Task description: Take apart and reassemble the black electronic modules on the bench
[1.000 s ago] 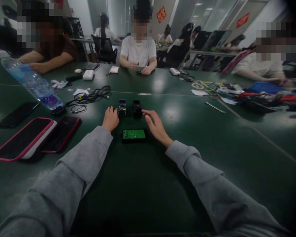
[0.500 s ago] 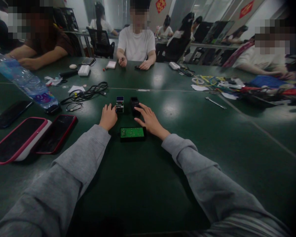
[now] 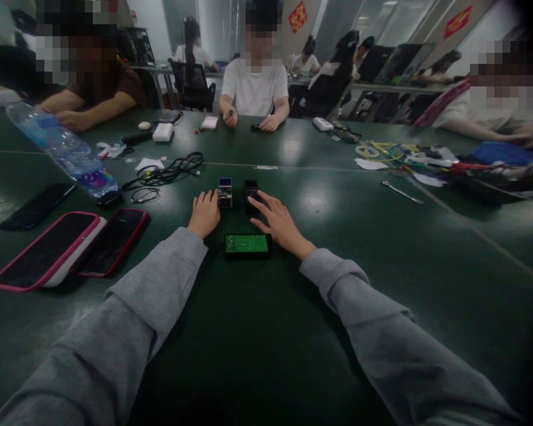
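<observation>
Centrally, black case point(image 3: 247, 255) (green board point(image 3: 247, 243) inside)

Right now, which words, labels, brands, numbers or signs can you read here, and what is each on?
None is clear enough to quote:
Bottle label: marks too blurred to read.
Red wall sign near top centre: gold marks, too blurred.
Red wall sign farther right: likewise too blurred.
Green circuit board: pale marks, too small.
Small screened device by the left hand: too small.
</observation>
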### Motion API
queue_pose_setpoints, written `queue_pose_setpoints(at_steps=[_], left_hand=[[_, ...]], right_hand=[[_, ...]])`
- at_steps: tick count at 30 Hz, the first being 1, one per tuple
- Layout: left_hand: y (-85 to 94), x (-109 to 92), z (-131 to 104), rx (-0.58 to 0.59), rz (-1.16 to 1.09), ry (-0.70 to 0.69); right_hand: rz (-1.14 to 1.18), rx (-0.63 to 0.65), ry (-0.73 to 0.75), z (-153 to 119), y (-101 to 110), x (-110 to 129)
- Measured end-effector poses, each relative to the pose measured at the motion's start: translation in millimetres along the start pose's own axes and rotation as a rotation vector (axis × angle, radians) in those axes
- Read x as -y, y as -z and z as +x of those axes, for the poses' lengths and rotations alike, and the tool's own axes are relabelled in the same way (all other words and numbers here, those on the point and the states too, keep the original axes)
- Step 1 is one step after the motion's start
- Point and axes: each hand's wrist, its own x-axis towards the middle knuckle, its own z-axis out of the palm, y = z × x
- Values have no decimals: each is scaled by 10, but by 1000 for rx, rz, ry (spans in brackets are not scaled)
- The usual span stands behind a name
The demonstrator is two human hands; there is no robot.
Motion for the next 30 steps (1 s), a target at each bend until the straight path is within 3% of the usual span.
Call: queue_pose_setpoints(at_steps=[20, 30], left_hand=[[33, -22, 12, 24, -118, -31], [9, -5, 13, 25, -105, -36]], right_hand=[[44, -199, -152, -19, 17, 10], [32, -212, -164, -19, -18, -30]])
